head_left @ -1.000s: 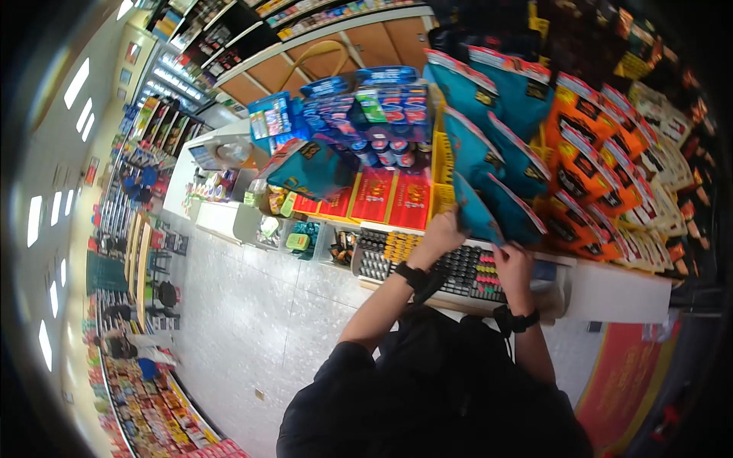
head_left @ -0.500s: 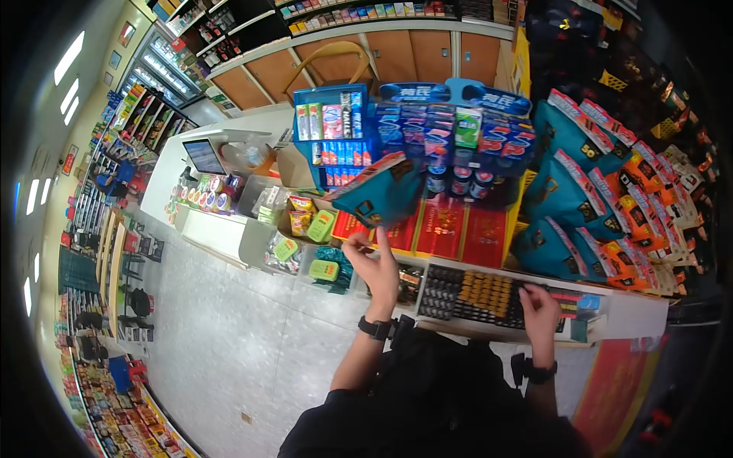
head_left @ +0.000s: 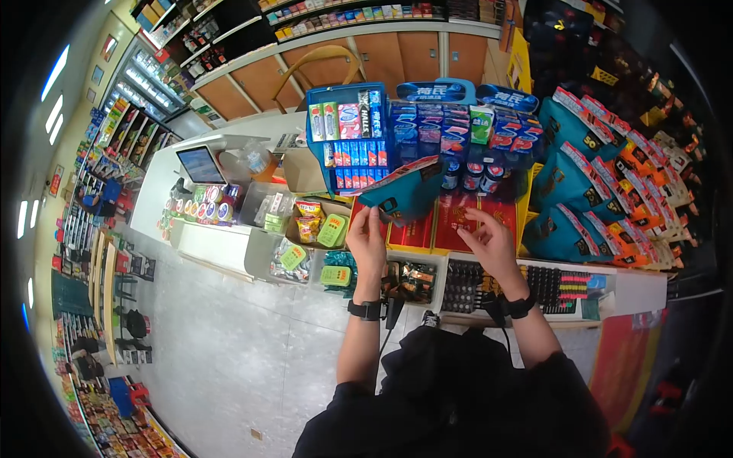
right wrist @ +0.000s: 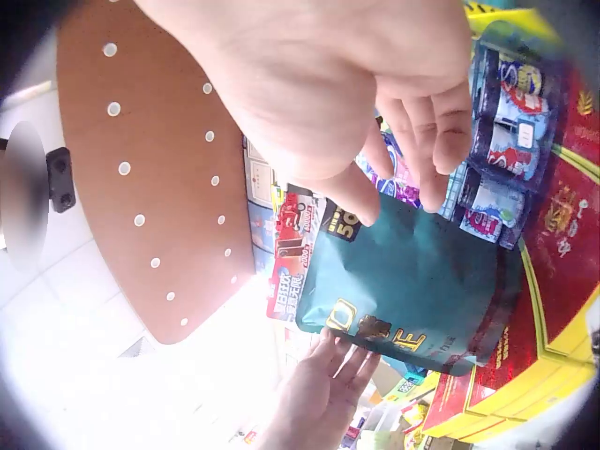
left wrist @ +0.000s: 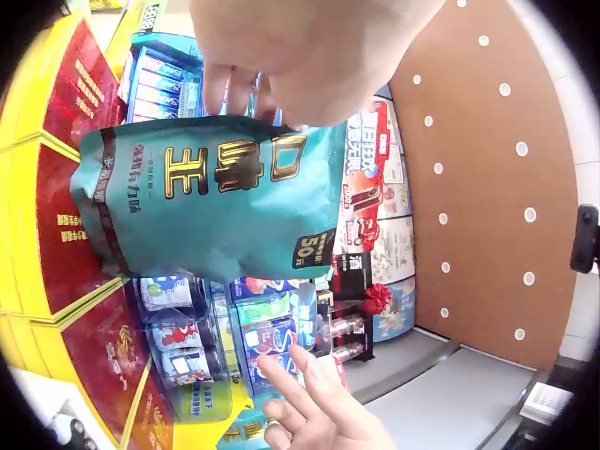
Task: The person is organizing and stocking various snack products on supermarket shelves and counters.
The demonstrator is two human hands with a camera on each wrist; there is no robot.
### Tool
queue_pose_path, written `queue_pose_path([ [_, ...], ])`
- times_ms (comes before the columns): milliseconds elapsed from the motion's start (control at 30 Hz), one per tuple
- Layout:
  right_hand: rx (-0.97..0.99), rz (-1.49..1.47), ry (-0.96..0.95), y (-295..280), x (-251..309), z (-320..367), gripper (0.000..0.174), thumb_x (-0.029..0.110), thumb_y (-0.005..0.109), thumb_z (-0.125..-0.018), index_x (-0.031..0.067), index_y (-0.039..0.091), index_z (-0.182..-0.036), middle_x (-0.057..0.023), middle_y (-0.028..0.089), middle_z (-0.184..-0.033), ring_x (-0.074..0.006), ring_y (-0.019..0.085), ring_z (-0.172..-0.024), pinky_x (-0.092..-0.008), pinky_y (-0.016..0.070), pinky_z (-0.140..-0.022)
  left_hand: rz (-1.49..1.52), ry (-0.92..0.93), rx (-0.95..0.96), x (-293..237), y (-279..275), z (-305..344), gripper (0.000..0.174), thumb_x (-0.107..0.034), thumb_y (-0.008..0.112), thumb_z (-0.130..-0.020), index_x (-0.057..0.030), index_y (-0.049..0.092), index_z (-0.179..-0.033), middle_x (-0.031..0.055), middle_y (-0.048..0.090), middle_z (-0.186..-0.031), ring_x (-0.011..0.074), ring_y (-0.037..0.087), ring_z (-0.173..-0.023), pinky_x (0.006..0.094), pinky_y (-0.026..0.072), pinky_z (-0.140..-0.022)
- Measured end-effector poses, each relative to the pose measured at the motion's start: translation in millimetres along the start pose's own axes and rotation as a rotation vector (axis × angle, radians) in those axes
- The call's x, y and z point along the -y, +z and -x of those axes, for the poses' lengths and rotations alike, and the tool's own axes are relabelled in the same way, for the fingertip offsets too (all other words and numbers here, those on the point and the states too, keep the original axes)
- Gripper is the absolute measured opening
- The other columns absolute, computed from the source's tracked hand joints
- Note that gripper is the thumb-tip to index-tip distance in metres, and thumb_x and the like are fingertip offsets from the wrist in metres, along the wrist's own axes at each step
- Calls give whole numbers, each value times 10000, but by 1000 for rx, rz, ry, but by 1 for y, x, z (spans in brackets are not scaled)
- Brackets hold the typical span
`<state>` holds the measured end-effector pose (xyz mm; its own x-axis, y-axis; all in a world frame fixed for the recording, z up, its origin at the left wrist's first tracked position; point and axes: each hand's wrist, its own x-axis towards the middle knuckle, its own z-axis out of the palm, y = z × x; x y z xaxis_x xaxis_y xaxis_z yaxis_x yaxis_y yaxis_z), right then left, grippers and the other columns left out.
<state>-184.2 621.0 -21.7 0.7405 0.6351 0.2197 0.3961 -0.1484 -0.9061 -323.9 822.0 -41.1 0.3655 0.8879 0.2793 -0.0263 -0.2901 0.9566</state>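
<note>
A teal bag with a red-and-white edge strip [head_left: 408,191] stands tilted before the blue candy displays. My left hand [head_left: 368,248] has its fingertips at the bag's near-left edge; in the right wrist view its fingers [right wrist: 323,384] look fairly straight against that edge. To the right, my right hand [head_left: 492,244] hovers over the red boxes [head_left: 477,217], fingers spread and loosely bent, holding nothing. The left wrist view has the bag's front [left wrist: 216,202] below my left hand [left wrist: 314,56], its fingertips partly hidden. My right hand [right wrist: 328,103] spans the bag's other side in the right wrist view.
More teal bags [head_left: 565,183] and orange bags [head_left: 641,183] stack at the right. Blue candy racks [head_left: 347,141] rise behind the bag. Bins of small packets [head_left: 412,281] and a rack of small black items [head_left: 542,286] line the near edge. A screen [head_left: 201,165] stands left.
Both hands have left the stacked teal bags and moved left. My left hand now touches the single tilted bag; my right has come across from above the small-item rack. The head view has shifted.
</note>
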Motion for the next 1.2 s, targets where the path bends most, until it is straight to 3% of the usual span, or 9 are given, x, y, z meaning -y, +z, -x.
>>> queue_pose_path([
  [200,-16,3,-20,-20,-5,21,630,185,806,-828,20,531,-1370,-135,713,-1074,-153,668,-654,-284,511,-610,17,27,-27,-15,12,18,198,-108,600,-1008,75,670,-1034,38,673,-854,65,562,-761,229,478,-686],
  [233,74,35,163,-39,17,27,707,209,835,-796,19,507,-1393,-156,700,-1106,-174,669,-651,-295,515,-628,68,50,42,-29,26,27,203,-112,598,-1009,77,668,-1038,38,673,-851,66,568,-757,224,475,-681],
  [267,81,80,139,-48,14,32,802,141,849,-771,70,447,-1460,-102,729,-934,-128,678,-701,-269,514,-614,104,74,68,-45,31,36,209,-116,596,-1011,78,665,-1043,39,673,-849,67,573,-753,220,472,-675],
  [433,105,24,-59,-94,10,64,613,140,831,-793,44,574,-1342,-153,723,-1063,-188,712,-859,-289,544,-715,43,157,241,-80,71,77,180,-104,602,-1000,63,661,-1033,48,673,-816,64,587,-728,219,461,-635],
  [467,7,45,-122,-102,4,70,430,192,790,-835,47,657,-1217,-154,733,-971,-301,720,-854,-349,548,-751,78,152,272,-87,84,86,154,-88,611,-987,53,668,-1011,67,667,-806,60,585,-715,220,456,-627],
  [567,-54,75,143,-136,-13,90,369,207,760,-864,26,676,-1175,-196,723,-976,-298,721,-857,-340,534,-729,93,195,472,-95,122,102,126,-51,633,-954,57,676,-1003,119,695,-875,151,658,-778,267,499,-705],
  [667,-221,135,111,-164,-29,104,263,214,753,-877,11,724,-1041,-186,729,-900,-281,711,-811,-333,522,-738,97,331,583,-102,147,108,154,-39,636,-941,52,689,-1055,181,699,-1095,267,689,-1009,316,524,-855],
  [933,-383,-2,157,-190,-82,111,228,162,753,-887,-25,702,-1007,-86,715,-850,-162,618,-724,-321,496,-708,398,-381,1018,-66,204,126,622,-464,351,-1075,-19,370,-1509,192,435,-1504,306,457,-1368,416,342,-1143],
  [1200,-380,-63,129,-191,-79,102,199,123,723,-916,-50,682,-1006,-40,702,-883,-92,630,-792,-269,496,-706,437,-390,1052,-70,211,115,846,-661,278,-1011,-15,241,-1556,211,341,-1566,346,327,-1455,483,248,-1190],
])
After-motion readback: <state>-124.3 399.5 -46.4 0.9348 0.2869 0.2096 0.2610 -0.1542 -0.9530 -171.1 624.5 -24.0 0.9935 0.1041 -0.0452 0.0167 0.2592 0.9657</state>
